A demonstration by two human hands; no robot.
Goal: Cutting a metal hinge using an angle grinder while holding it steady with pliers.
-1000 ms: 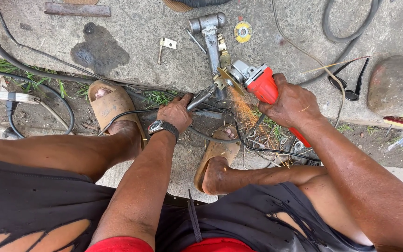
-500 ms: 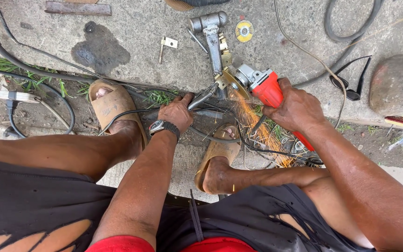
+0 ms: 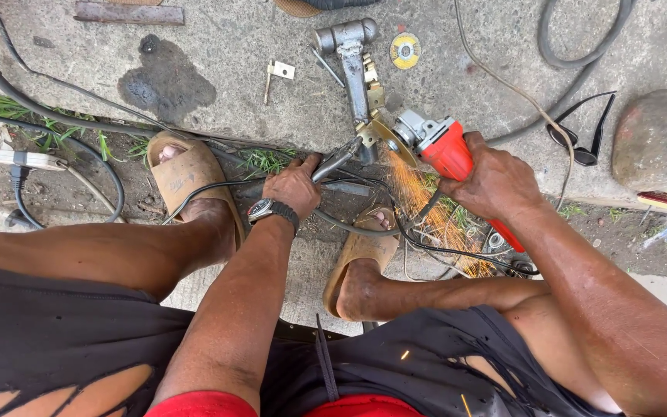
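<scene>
At the bottom of the frame are my torn black shorts [image 3: 48,340], with both forearms reaching up from them toward the middle. My left hand [image 3: 293,188], with a watch [image 3: 265,208] on the wrist, is closed tight around the handles of a pair of pliers [image 3: 339,157], which angle up and to the right to clamp the lower end of a grey metal piece [image 3: 353,66]. My right hand [image 3: 496,179], right of center, is wrapped fully around the red body of an angle grinder [image 3: 445,147]; its disc touches the metal piece just beside the plier tips, and orange sparks [image 3: 434,212] spray down and to the right from that spot. My feet sit in tan sandals: the left foot [image 3: 191,185] at center left, the right foot [image 3: 364,255] just below the sparks, with black cables [image 3: 364,228] looping between and across them. The metal piece lies on the concrete [image 3: 225,46] and runs up to a hammer-like head at top center. Just right of that head lies a small yellow disc [image 3: 405,51], and to its left a small white bracket [image 3: 279,71]. Further left is a dark wet stain [image 3: 165,81], and a flat rusty bar [image 3: 129,13] lies along the top edge. At the right edge sits a rounded stone [image 3: 658,139] with dark sunglasses [image 3: 580,135] beside it, and a thick hose [image 3: 573,58] curves in the upper right.
</scene>
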